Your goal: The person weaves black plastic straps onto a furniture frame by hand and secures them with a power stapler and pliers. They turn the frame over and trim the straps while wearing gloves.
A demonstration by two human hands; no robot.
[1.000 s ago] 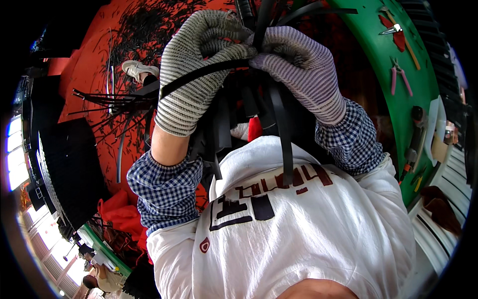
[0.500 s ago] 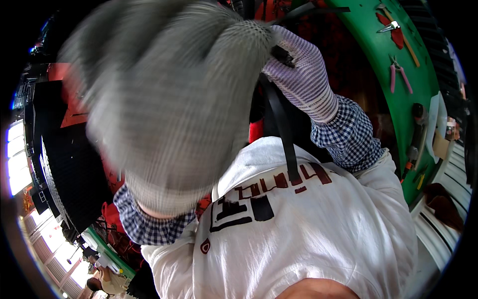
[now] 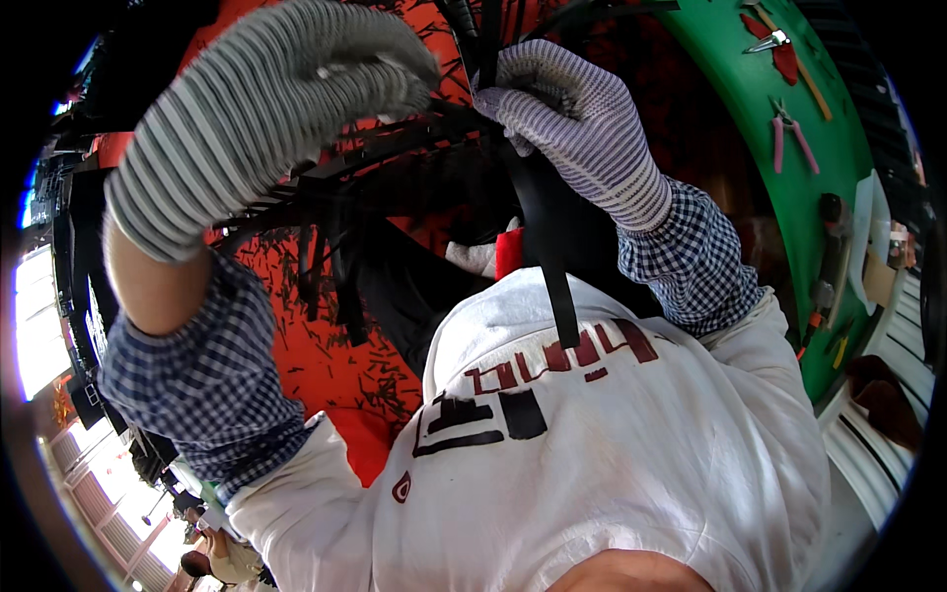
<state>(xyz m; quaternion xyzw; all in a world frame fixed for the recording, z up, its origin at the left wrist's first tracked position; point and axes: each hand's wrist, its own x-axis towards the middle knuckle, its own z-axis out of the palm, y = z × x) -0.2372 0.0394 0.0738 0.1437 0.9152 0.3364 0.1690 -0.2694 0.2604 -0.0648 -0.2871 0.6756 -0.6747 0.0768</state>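
Note:
My left hand (image 3: 286, 109), in a grey striped knit glove, is raised at the upper left with its fingers bent together toward the right. What they hold, if anything, is hidden. Facing it, my right hand (image 3: 572, 118) in a pale purple striped glove pinches a flat black strip. A long black strip (image 3: 557, 296) hangs below that hand down to the front of my white sweatshirt. More black strips (image 3: 395, 148) cross in a loose lattice behind and below the left hand. Upright black strips (image 3: 488, 39) rise between the two hands.
Small black scraps litter the red floor (image 3: 345, 375). On the green table (image 3: 740, 89) at right lie pink-handled pliers (image 3: 789, 138), a wooden-handled tool (image 3: 804, 79), a red cloth piece (image 3: 786, 61) and a dark-handled tool (image 3: 829, 247). Another person (image 3: 227, 557) is at the far lower left.
My left hand has swung left and away from the camera, uncovering the strips and scrap-strewn red floor. My right hand stays nearly in place with the strip.

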